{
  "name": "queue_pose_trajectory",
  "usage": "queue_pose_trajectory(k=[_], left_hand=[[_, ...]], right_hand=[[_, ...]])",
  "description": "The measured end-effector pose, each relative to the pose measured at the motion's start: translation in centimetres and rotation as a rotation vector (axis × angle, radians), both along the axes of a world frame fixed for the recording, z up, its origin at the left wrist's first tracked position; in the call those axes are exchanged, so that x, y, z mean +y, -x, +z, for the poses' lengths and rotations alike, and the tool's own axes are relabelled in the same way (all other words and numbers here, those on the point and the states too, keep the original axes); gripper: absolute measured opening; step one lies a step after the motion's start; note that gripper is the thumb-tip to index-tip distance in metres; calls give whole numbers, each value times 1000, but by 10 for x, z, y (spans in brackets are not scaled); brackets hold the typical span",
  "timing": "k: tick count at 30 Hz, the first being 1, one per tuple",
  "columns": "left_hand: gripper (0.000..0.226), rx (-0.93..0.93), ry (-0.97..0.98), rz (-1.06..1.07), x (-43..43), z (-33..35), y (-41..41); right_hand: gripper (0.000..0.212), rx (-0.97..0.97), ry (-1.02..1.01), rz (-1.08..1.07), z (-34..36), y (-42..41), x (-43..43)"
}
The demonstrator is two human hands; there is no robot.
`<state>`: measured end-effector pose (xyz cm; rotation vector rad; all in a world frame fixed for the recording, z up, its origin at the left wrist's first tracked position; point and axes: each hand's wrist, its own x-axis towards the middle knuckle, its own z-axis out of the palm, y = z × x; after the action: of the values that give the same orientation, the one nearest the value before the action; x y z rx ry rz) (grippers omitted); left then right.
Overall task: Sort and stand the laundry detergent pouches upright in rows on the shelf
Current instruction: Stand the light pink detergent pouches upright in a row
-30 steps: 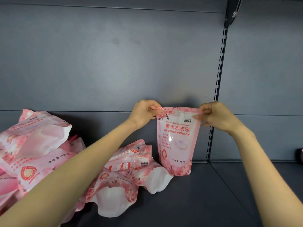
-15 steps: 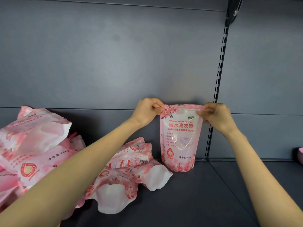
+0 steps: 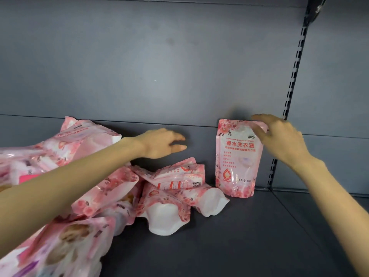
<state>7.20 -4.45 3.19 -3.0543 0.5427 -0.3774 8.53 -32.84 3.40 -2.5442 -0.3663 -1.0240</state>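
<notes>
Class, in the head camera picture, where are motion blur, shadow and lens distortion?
Head view: the right hand is smeared by motion blur, the standing pouch sharp; a shadow lies on the back panel behind them; the slotted upright leans, likely wide-angle distortion; the bottom-left pouches look soft.

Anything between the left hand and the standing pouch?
Nothing: in the head view only bare grey back panel shows between the left hand and the standing pouch. The fallen pouches lie lower, beneath that gap.
</notes>
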Motion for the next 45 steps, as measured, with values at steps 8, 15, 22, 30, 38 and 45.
queue_pose_trajectory(k=[8,15,22,30,38,45], left_hand=[[67,47,-304,110,25,-28,32],[66,127,-372,141,28,-46,31],[38,118,-520,170,20,-50,26],[21,-45,-579,116,21,-50,25],[18,-333,-404,46,18,-31,26],[25,-342,-299,71,12,-17,21]], right_hand=[[62,245,450,81,-24,25,41],[65,307,565,238,-54,15,86],[65,318,643,292,-71,-5,115],[66,323,588,352,-77,-12,122],[60,280,443,375,-76,-15,118],[47,226,239,449,-80,-20,111]])
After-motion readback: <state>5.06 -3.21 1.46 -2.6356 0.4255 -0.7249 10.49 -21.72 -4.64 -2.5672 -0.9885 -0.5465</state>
